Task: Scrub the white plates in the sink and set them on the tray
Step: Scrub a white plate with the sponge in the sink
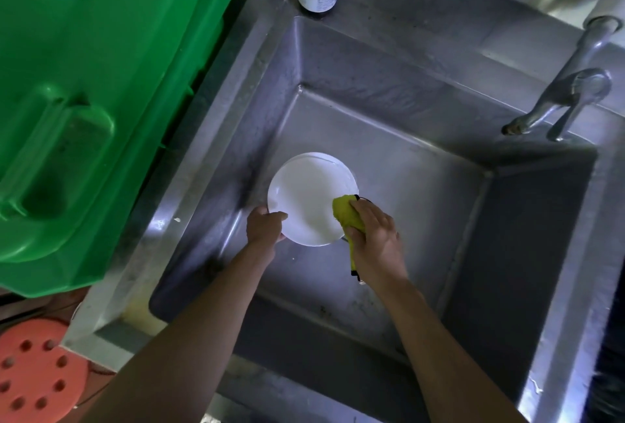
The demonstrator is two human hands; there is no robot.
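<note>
Inside sink (439,125), held plate (304,199), seemingly bare

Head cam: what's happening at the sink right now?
A person is scrubbing a white plate over the steel sink. The left hand holds the plate by its near-left rim, while the right hand presses a yellow cloth onto its right edge. A second white rim shows just behind the plate. No water visibly runs from the tap. No tray is clearly in view.
</note>
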